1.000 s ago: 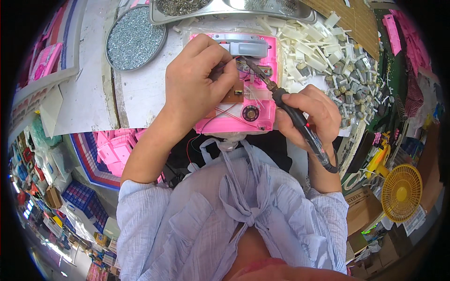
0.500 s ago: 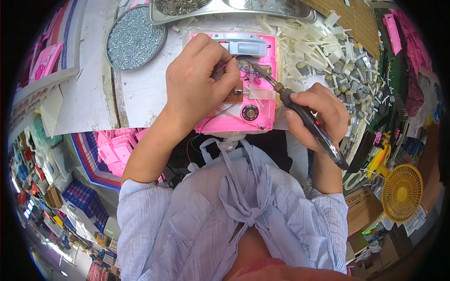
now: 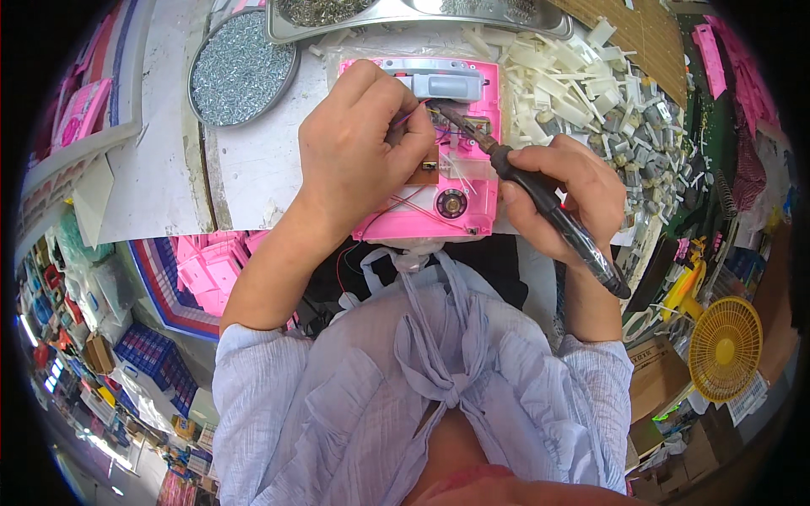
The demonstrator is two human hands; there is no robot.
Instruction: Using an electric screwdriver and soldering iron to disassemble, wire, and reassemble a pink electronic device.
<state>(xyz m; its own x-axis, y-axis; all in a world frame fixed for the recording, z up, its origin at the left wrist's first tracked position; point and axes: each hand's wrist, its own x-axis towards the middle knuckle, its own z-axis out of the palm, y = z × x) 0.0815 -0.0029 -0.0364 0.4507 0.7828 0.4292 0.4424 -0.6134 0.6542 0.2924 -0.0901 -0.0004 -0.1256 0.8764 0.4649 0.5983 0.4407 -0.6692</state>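
Note:
A pink plastic housing lies on the white table in front of me, with a grey-blue part, a brown circuit board and a round speaker in it. My right hand is closed around the black handle of a soldering iron. The iron's tip reaches the wires near the housing's middle, just below the grey-blue part. My left hand hovers over the housing's left side, thumb and forefinger pinching a thin wire close to the tip. Its other fingers are curled.
A round tray of small metal screws stands at the left. Along the back is a metal tray with small parts. White plastic pieces and small motors are heaped at the right. A yellow fan sits at the lower right.
The soldering iron and my right hand have shifted left and slightly up, bringing the tip closer to the left fingers. My left hand has hardly moved.

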